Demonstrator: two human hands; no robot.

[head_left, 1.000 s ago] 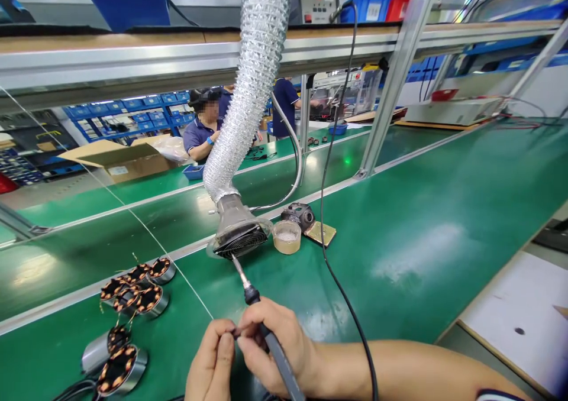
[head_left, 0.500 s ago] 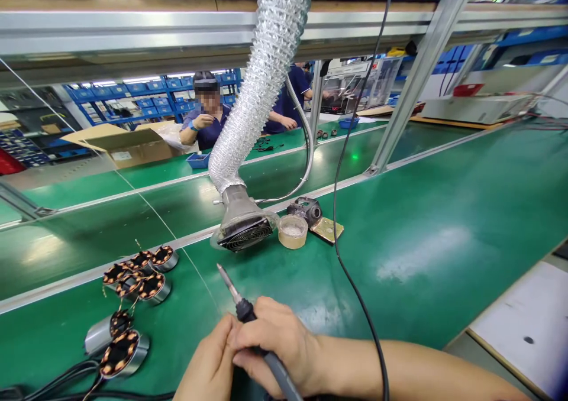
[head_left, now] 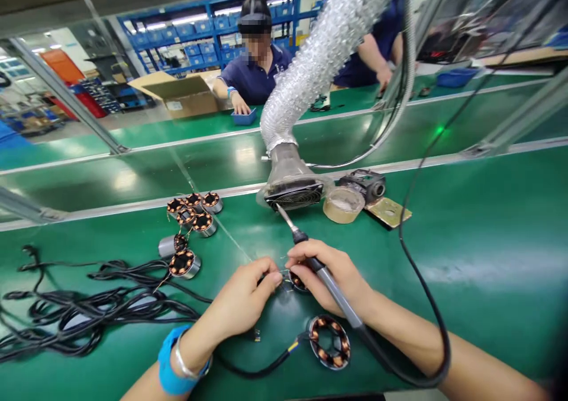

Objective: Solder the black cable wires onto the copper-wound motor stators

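The right hand (head_left: 331, 274) grips the iron (head_left: 310, 253), tip up by the fan (head_left: 293, 194), while the left hand (head_left: 248, 297) now pinches fine wires at a coil (head_left: 296, 281) between them, newly in view as the head dipped.

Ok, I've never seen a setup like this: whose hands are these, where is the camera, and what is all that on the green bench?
The one view comes from a camera on the worker's head, looking down at their own two bare hands. The right hand grips a soldering iron, tip pointing up toward the fume hose. The left hand pinches fine wires at a small coil held between both hands. On the green bench lie more copper-wound coils, one wired coil near the wrists, a tangle of black cables and a tape roll. The people behind are co-workers.
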